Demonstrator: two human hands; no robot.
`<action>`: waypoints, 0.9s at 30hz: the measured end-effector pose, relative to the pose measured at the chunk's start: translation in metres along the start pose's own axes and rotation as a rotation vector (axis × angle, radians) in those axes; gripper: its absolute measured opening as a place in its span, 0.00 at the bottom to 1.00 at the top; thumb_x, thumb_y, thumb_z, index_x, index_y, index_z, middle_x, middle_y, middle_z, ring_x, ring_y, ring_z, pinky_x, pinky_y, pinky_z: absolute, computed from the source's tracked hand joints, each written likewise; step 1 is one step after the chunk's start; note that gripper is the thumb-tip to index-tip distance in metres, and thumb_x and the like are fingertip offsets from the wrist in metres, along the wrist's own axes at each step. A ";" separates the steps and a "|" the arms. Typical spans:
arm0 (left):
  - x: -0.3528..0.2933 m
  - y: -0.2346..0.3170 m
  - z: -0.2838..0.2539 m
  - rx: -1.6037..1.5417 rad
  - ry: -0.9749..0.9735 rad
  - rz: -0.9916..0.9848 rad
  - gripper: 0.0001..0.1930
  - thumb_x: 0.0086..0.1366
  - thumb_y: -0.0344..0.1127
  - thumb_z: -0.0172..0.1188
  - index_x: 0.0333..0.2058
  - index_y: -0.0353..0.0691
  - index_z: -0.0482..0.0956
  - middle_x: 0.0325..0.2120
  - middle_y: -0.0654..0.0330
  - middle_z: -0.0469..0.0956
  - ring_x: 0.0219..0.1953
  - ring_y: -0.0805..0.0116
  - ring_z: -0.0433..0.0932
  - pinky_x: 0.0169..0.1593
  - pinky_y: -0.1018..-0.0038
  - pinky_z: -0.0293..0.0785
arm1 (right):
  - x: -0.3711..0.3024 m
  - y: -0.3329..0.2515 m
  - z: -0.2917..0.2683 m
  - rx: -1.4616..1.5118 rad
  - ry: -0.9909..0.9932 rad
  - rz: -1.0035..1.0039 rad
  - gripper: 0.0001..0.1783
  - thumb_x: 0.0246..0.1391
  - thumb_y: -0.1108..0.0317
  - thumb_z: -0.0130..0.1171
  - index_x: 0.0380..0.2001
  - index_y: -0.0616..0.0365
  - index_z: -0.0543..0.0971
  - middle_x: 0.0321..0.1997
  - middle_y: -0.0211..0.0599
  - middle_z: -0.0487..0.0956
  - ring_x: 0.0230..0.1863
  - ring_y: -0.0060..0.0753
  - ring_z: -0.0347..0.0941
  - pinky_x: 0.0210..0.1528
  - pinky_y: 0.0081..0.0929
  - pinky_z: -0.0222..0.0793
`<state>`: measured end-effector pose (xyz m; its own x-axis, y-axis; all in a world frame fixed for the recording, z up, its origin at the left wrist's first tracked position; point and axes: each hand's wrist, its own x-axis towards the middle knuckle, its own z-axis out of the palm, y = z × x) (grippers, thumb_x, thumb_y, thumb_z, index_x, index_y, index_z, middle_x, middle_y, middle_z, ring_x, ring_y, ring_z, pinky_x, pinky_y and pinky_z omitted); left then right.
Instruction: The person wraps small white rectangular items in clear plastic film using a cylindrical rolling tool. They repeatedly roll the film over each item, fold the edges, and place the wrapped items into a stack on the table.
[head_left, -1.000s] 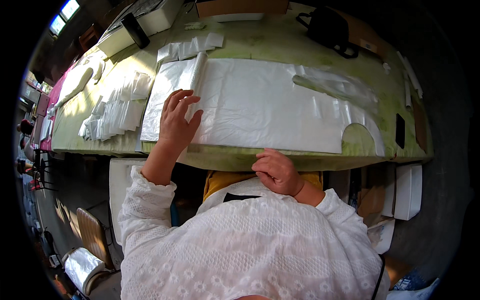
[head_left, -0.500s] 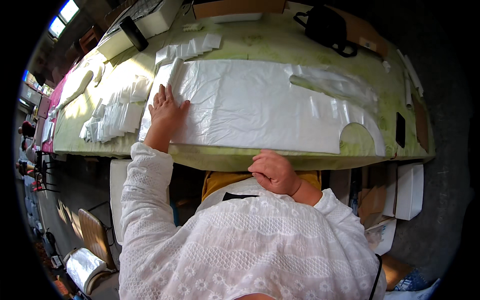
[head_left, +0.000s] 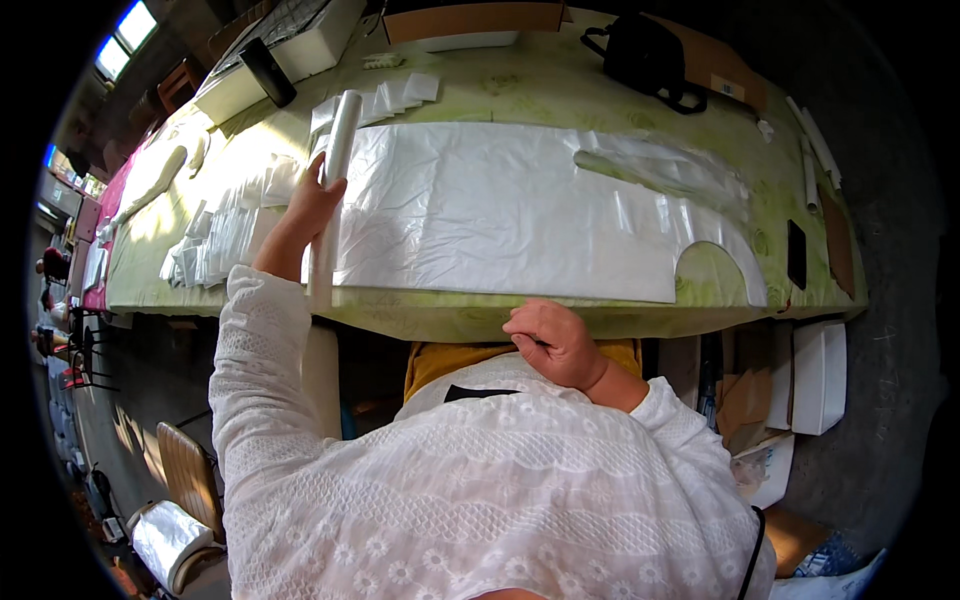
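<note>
A wide sheet of clear white plastic film (head_left: 500, 210) lies flat along the front of the table, a half-round cut-out at its right end. At its left end is a tight plastic roll (head_left: 344, 130), which runs from beyond the sheet's far edge to the table's front edge. My left hand (head_left: 310, 205) grips this roll from its left side, the thumb over the top and part of the fingers hidden. Close to my body, at the table's front edge, my right hand (head_left: 553, 342) rests with its fingers curled in, apart from the film.
Small folded plastic packets (head_left: 225, 225) lie in rows left of the roll, more (head_left: 390, 98) beyond it. A black cylinder (head_left: 266, 72) stands far left, a black bag (head_left: 645, 62) at the back right. A phone (head_left: 796, 255) lies near the right end.
My left hand has gone from lying flat on the roll to grasping its left side. The roll has shifted and now reaches past the sheet's far and near edges. My right hand has hardly moved.
</note>
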<state>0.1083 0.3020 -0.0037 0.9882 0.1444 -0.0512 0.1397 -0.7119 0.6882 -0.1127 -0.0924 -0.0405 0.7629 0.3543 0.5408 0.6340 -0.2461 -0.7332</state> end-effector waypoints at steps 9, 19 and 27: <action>-0.097 0.120 0.139 -1.332 -0.422 -0.181 0.24 0.70 0.35 0.54 0.63 0.45 0.64 0.48 0.60 0.73 0.39 0.67 0.76 0.43 0.64 0.80 | 0.033 -0.019 0.014 0.841 -0.195 0.839 0.50 0.67 0.68 0.60 0.77 0.58 0.37 0.61 0.50 0.73 0.56 0.34 0.74 0.59 0.35 0.74; -0.115 0.151 0.172 -1.036 -0.379 -0.172 0.47 0.68 0.28 0.56 0.77 0.64 0.39 0.46 0.57 0.74 0.39 0.66 0.76 0.41 0.60 0.81 | 0.033 -0.028 0.003 0.603 -0.123 0.978 0.55 0.57 0.68 0.64 0.77 0.56 0.40 0.49 0.42 0.73 0.37 0.29 0.73 0.35 0.30 0.75; -0.034 0.155 0.163 -0.963 -0.293 -0.151 0.43 0.70 0.30 0.57 0.76 0.66 0.46 0.47 0.55 0.75 0.44 0.62 0.76 0.50 0.55 0.78 | -0.002 -0.040 -0.044 0.972 -0.165 1.077 0.42 0.55 0.72 0.58 0.72 0.58 0.55 0.36 0.39 0.75 0.33 0.30 0.73 0.36 0.30 0.74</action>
<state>0.1068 0.0746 -0.0134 0.9590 -0.0795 -0.2721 0.2822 0.1746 0.9433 -0.1340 -0.1225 0.0059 0.7376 0.5102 -0.4423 -0.6079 0.2167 -0.7639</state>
